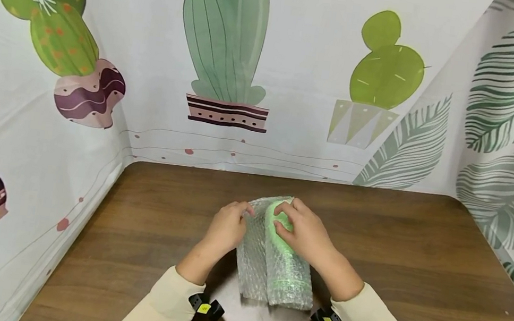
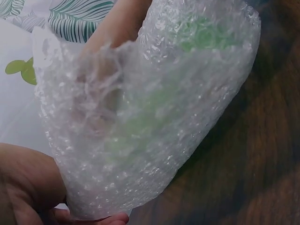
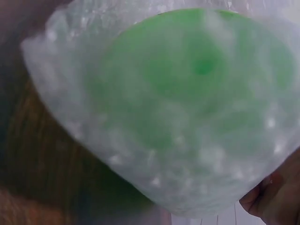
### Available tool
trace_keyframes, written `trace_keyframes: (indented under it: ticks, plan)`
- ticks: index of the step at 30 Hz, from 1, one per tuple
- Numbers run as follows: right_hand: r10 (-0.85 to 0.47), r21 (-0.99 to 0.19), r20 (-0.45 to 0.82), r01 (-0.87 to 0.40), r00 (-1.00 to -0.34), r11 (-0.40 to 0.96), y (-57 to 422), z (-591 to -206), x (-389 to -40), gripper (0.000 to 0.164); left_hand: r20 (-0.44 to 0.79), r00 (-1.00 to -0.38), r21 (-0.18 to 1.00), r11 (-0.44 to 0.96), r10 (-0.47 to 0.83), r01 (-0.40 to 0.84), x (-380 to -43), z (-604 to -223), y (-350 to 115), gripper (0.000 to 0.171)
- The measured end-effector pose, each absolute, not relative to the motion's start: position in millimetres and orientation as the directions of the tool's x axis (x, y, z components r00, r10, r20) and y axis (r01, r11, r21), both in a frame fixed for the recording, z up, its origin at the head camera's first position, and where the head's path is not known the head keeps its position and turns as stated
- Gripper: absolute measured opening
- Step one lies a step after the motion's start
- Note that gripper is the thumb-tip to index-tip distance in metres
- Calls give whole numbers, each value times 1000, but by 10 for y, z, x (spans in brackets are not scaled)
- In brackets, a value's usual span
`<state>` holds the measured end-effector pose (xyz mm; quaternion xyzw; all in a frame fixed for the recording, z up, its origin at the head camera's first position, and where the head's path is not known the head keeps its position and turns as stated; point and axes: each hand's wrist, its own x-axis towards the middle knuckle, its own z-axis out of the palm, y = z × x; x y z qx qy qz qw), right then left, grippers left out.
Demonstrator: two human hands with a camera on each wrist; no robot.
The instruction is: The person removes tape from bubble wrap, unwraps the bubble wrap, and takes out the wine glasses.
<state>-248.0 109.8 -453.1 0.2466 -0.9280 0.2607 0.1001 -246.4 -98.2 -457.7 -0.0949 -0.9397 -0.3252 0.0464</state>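
A sheet of clear bubble wrap [image 1: 253, 267] stands over the table in front of me, partly rolled round a green object. The green object [image 3: 201, 79] has a broad rounded end, blurred by the plastic, and a thinner green part lower down in the head view; its exact kind I cannot tell. My left hand [image 1: 228, 225] pinches the wrap's upper left edge, with fingertips at its border in the left wrist view. On the other side, my right hand [image 1: 306, 232] curls its fingers and thumb over the top of the wrapped roll, by the round green end.
The brown wooden table [image 1: 156, 234] spreads out on both sides of the wrap. White cloth [image 1: 305, 81] printed with cacti and leaves hangs behind and beside it. A black camera is strapped to each wrist, below the hands.
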Motion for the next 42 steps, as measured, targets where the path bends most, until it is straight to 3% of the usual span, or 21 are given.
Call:
trace_keyframes:
  ticks: [9, 18, 42]
  plan:
    - [-451, -387, 337, -558, -826, 734, 1129, -4524, -2477, 21, 151, -975, 607, 762, 166, 224, -2471, -4567, -1013, 41]
    - [-445, -386, 315, -541, -839, 747, 1140, -4518, -2487, 25, 107, -978, 605, 769, 177, 205, -2486, -4560, -1035, 48]
    - [-380, -446, 269, -465, -885, 765, 1170, -4466, -2521, 15, 97, -990, 622, 770, 107, 144, -2545, -4544, -1141, 27]
